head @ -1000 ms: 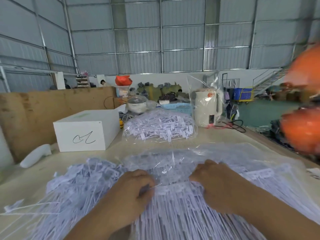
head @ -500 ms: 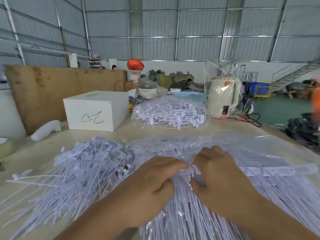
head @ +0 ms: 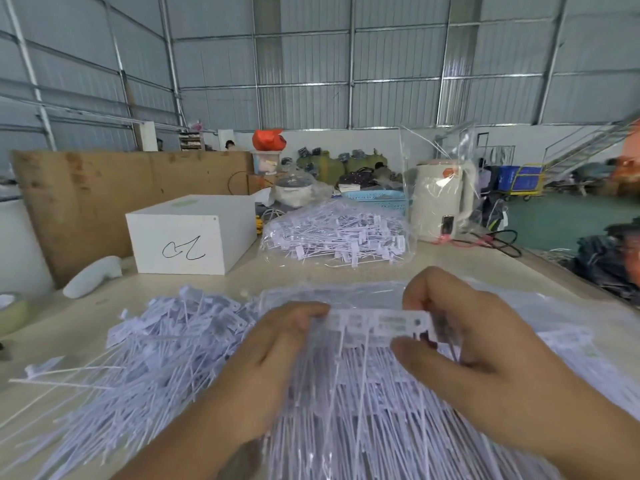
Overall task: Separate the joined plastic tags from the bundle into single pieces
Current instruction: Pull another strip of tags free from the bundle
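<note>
Ahead of you a white box (head: 192, 233) with a black scribble, to your left a brown board (head: 104, 199) standing on edge, a blue basket (head: 377, 199), a cream kettle (head: 441, 199) under clear plastic, black cable (head: 498, 242) at your right

warehouse workshop: corrugated metal walls (head: 311, 60), steel staircase (head: 585, 150), worktable (head: 450, 268).

tag print (head: 391, 322) blurred | L fingertips hidden | forearms cut off

both hands hold a joined strip of white tags (head: 379, 323) above the bundle (head: 346, 410) on the surface (head: 460, 265), the left hand (head: 273, 355) gripping its left end, the right hand (head: 460, 337) pinching its right end.
</note>
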Tool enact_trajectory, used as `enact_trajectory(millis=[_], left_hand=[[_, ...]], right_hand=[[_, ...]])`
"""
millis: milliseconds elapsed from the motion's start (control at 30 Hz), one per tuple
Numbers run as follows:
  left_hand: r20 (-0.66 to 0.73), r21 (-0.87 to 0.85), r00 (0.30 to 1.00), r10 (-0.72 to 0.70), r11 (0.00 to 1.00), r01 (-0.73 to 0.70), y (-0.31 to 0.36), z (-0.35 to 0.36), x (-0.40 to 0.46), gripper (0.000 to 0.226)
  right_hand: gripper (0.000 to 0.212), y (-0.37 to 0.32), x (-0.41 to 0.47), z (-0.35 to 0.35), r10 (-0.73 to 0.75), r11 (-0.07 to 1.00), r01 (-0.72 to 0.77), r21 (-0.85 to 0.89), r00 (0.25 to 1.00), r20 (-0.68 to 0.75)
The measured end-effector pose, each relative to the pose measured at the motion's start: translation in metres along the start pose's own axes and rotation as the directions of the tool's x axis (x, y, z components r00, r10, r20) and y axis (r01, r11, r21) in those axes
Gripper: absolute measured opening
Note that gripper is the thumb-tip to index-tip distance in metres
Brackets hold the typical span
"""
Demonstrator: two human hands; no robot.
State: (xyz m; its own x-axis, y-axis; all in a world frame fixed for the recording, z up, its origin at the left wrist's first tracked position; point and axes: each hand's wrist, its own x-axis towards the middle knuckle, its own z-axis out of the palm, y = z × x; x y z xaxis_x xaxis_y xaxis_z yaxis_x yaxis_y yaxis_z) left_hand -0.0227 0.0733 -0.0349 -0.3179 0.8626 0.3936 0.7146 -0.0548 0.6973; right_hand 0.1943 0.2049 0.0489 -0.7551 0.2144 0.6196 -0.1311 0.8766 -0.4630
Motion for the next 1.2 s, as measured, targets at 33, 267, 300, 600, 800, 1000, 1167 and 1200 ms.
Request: enact_trajectory(millis=[33, 267, 300, 600, 800, 1000, 1167, 1200], left_hand=[[-0.011, -0.025, 0.999, 0.046, 0.999, -0.046, 0.003, -0.005, 0.001, 0.032], [-0.209, -0.199, 0.978, -0.021, 0.980, -0.022, 0.052, -0.002, -0.004, 0.049], [-0.224, -0.187, 0.974, -0.013, 0.982, -0.030, 0.053, -0.003, -0.002, 0.043], [-0.188, -0.434, 0.981, -0.044, 0.900, -0.043, 0.062, -0.010, 0.001, 0.007], [-0.192, -0.348, 0.972, -0.137, 0.935, 0.063, 0.060, -0.011, 0.001, 0.034], [-0.097, -0.043, 0.995, 0.015, 0.999, -0.019, 0.057, -0.005, -0.003, 0.012], [-0.095, -0.556, 0.994, -0.055, 0.831, -0.007, 0.063, -0.015, 0.005, 0.026], [-0.062, -0.596, 0.997, -0.036, 0.803, -0.008, 0.064, -0.016, 0.004, 0.026]], right_hand=[[0.021, 0.000, 0.000, -0.001, -0.013, 1.000, 0.013, -0.001, 1.000, 0.004], [0.027, -0.003, -0.001, -0.002, -0.020, 1.000, 0.021, -0.006, 0.995, 0.102], [0.029, -0.002, -0.001, -0.002, -0.007, 1.000, 0.009, -0.013, 0.994, 0.109], [0.021, 0.010, 0.005, 0.008, 0.162, 0.966, -0.084, -0.246, 0.934, 0.318], [0.010, 0.004, 0.004, 0.007, 0.062, 0.998, -0.059, -0.022, 0.967, 0.247], [0.032, 0.001, 0.004, 0.000, 0.034, 0.999, -0.038, 0.014, 0.970, 0.240], [0.038, 0.009, 0.006, 0.006, 0.051, 0.991, -0.024, -0.134, 0.979, 0.196], [0.034, 0.010, 0.005, 0.007, 0.052, 0.988, -0.019, -0.156, 0.977, 0.208]])
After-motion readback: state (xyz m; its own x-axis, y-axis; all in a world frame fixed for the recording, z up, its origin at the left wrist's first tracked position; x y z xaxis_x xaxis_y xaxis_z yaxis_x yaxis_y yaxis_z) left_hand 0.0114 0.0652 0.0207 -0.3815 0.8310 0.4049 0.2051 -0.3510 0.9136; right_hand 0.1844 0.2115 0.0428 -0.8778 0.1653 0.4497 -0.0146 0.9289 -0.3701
